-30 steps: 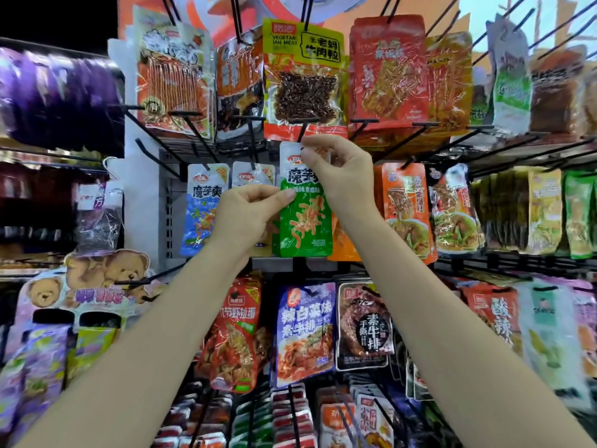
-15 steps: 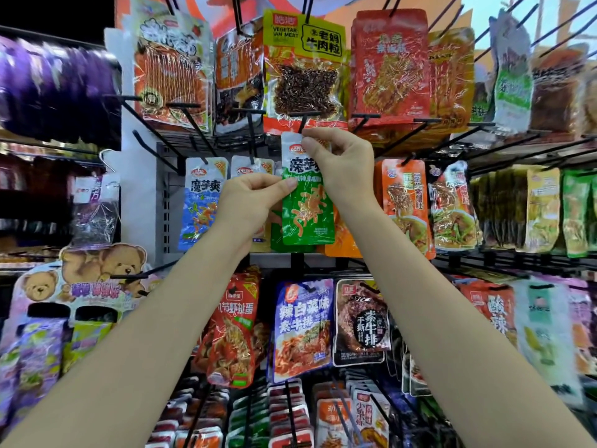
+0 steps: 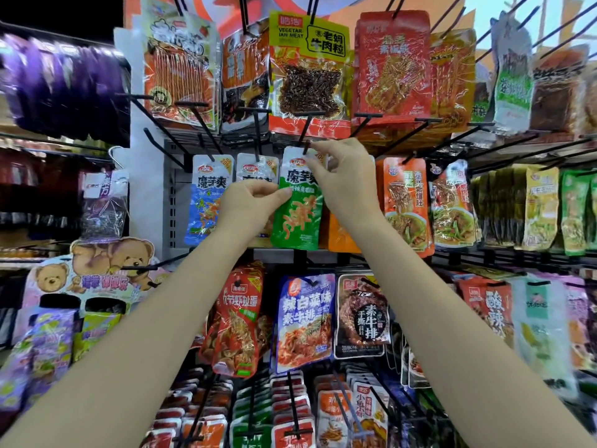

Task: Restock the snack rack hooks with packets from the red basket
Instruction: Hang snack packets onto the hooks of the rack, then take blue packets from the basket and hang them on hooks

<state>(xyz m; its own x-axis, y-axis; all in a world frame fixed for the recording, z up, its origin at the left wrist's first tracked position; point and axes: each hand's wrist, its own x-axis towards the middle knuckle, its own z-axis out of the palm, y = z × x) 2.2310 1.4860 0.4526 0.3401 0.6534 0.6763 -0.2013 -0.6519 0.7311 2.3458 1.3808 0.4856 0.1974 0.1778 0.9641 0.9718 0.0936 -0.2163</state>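
Two hands are raised at the middle row. The green packet is pinched at its left edge by the left hand, and at its top by the right hand. Since a moment ago it has been lifted to the hook; threading seems imminent. No red basket is visible.

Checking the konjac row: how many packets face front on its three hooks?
3: blue packet leftmost, white packet partly behind the left hand, green packet in both hands. More may hang behind.
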